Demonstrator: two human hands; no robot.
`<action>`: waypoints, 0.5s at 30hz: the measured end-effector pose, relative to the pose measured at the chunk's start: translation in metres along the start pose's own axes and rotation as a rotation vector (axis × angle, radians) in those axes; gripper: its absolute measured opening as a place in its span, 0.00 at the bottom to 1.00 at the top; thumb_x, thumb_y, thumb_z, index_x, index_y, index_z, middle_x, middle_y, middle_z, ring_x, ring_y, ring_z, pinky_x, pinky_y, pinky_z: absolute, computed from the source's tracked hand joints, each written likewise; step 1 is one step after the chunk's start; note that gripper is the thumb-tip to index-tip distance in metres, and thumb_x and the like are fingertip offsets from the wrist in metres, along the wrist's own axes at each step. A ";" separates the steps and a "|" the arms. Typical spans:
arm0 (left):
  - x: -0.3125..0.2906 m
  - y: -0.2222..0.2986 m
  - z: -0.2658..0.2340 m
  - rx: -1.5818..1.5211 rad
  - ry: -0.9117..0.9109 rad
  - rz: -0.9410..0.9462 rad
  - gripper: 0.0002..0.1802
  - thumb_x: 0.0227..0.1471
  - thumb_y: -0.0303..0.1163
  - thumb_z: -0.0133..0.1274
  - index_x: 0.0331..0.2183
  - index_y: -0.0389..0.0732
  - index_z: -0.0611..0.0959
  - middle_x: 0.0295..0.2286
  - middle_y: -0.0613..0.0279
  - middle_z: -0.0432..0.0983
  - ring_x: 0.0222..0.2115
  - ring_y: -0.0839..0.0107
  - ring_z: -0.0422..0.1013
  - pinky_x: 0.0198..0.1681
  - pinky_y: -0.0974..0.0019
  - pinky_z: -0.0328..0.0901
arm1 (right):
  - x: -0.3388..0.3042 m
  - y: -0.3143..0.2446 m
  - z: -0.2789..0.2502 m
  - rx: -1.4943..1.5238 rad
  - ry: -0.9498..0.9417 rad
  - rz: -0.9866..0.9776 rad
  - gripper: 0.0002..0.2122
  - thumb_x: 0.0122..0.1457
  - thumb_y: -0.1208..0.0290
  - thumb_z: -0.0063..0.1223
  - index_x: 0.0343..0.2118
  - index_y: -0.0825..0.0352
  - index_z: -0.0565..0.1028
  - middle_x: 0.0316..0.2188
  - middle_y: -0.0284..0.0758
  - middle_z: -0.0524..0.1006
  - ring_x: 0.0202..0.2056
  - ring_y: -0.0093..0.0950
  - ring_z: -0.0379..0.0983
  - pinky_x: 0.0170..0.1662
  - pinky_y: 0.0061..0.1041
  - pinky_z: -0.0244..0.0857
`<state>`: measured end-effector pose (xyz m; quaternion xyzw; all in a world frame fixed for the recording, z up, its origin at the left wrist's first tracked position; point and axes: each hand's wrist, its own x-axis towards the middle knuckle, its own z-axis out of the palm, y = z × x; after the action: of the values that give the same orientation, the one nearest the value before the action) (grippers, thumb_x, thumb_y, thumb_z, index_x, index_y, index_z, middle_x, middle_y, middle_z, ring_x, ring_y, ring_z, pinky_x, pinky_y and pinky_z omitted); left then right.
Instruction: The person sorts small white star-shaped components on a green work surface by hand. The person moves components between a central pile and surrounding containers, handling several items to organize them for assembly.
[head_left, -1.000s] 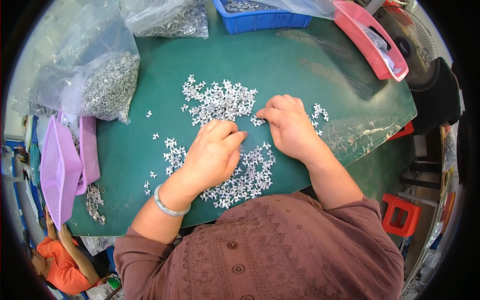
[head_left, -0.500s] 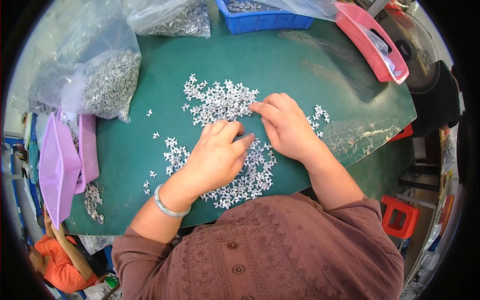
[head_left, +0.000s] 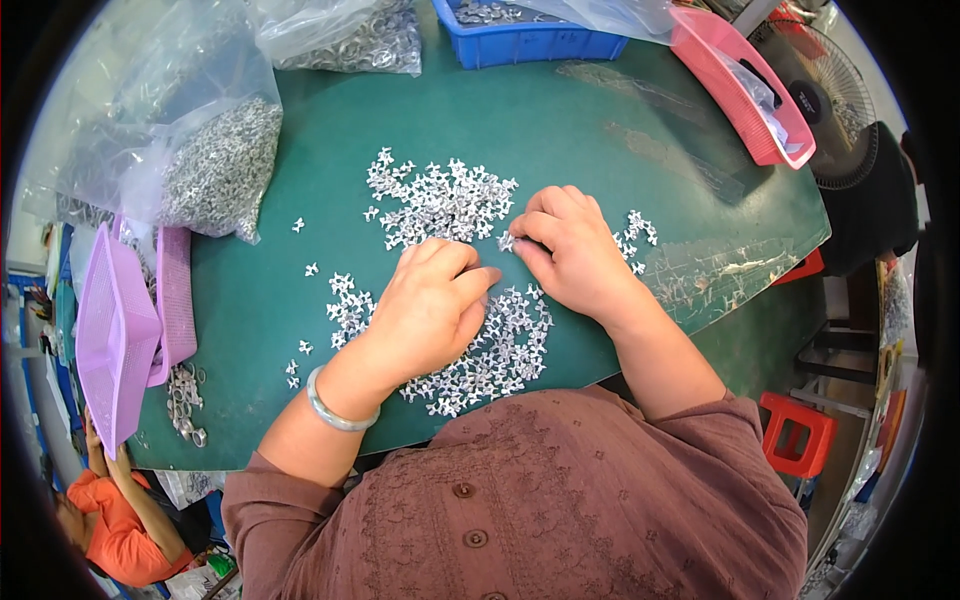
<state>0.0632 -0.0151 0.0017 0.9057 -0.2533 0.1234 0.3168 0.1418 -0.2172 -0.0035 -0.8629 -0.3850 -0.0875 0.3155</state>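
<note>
Small silver pronged metal pieces lie in a far pile (head_left: 445, 205) and a near pile (head_left: 490, 355) on the green tabletop (head_left: 330, 110). My right hand (head_left: 572, 245) is just right of the far pile, its thumb and fingers pinched at a single silver metal piece (head_left: 506, 242) on the tabletop. Between the two piles is my left hand (head_left: 425, 305), fingers curled and thumb pressed near the index finger. Whatever its fingertips may hold is hidden. A smaller cluster of the same pieces (head_left: 637, 238) sits to the right of my right hand.
Clear bags of metal parts (head_left: 225, 165) stand at the left and back. Purple baskets (head_left: 120, 340) are at the left edge, a blue tray (head_left: 535, 45) at the back, a pink basket (head_left: 745, 85) and a fan (head_left: 820, 100) at the back right. Another person in orange (head_left: 130, 530) sits lower left.
My right hand has drawn slightly away from the far pile, and one metal piece now shows apart at its fingertips. The left hand has shifted slightly left and its fingers have closed up.
</note>
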 end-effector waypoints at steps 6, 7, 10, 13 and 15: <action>0.000 -0.001 -0.001 -0.016 -0.011 -0.009 0.15 0.44 0.20 0.55 0.38 0.37 0.85 0.34 0.56 0.74 0.37 0.57 0.70 0.45 0.58 0.64 | 0.000 0.004 0.000 0.240 0.035 0.090 0.05 0.53 0.79 0.56 0.33 0.63 0.77 0.33 0.32 0.75 0.40 0.36 0.70 0.46 0.35 0.61; 0.001 -0.002 -0.001 -0.004 0.009 -0.002 0.15 0.44 0.19 0.55 0.38 0.37 0.84 0.34 0.56 0.74 0.37 0.57 0.69 0.45 0.58 0.64 | 0.000 0.005 0.000 0.239 0.035 0.090 0.05 0.53 0.79 0.56 0.33 0.63 0.77 0.33 0.32 0.75 0.40 0.36 0.70 0.46 0.35 0.61; 0.003 0.000 -0.001 0.024 0.044 -0.015 0.16 0.44 0.19 0.55 0.38 0.36 0.84 0.34 0.56 0.73 0.38 0.57 0.69 0.45 0.58 0.64 | -0.001 0.006 0.000 0.239 0.029 0.085 0.06 0.53 0.80 0.55 0.34 0.63 0.77 0.35 0.33 0.75 0.42 0.37 0.70 0.47 0.35 0.61; 0.004 0.002 -0.002 0.065 0.035 -0.041 0.16 0.44 0.19 0.55 0.39 0.36 0.84 0.34 0.56 0.73 0.38 0.57 0.69 0.46 0.58 0.63 | -0.001 0.004 0.000 0.139 0.037 0.034 0.08 0.53 0.80 0.56 0.35 0.62 0.78 0.37 0.34 0.74 0.43 0.37 0.69 0.48 0.35 0.61; 0.004 0.001 -0.002 0.088 0.012 -0.045 0.16 0.44 0.19 0.54 0.39 0.36 0.84 0.34 0.56 0.72 0.38 0.57 0.69 0.46 0.57 0.63 | -0.001 0.002 0.001 0.085 -0.029 -0.005 0.08 0.52 0.79 0.58 0.35 0.62 0.80 0.39 0.34 0.73 0.44 0.37 0.68 0.49 0.35 0.60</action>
<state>0.0653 -0.0161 0.0054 0.9234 -0.2252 0.1325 0.2811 0.1426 -0.2185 -0.0053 -0.8490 -0.3950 -0.0591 0.3460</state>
